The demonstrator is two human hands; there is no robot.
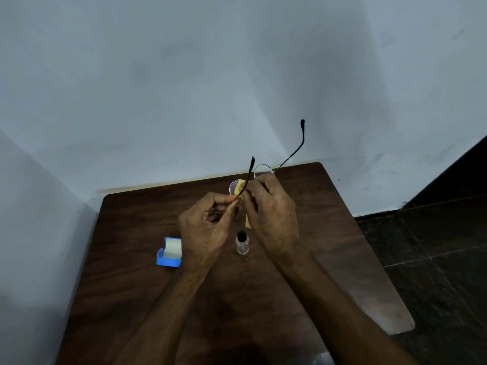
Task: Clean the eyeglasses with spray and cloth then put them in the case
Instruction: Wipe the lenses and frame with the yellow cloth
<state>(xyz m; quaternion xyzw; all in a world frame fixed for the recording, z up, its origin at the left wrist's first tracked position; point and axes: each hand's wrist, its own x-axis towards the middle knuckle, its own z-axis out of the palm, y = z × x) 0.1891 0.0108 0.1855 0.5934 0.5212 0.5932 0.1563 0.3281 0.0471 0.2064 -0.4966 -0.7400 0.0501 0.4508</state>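
above the counter (158, 299), the left hand (208, 227) pinches the eyeglasses (295, 150); the right hand (271, 214) grips a yellow cloth (248, 223) against one lens.

The table (329, 219) has a dark brown wood-grain top with rounded far corners. Its far edge is close to a pale wall.

Items directly on the table:
- A blue case (168, 255) lies left of centre with its lid open and a pale lining showing. Its right end is hidden.
- A small clear spray bottle (242, 243) with a black cap stands upright near the centre, apart from the case.
- A pale item (322, 359) at the near edge is too blurred to identify.
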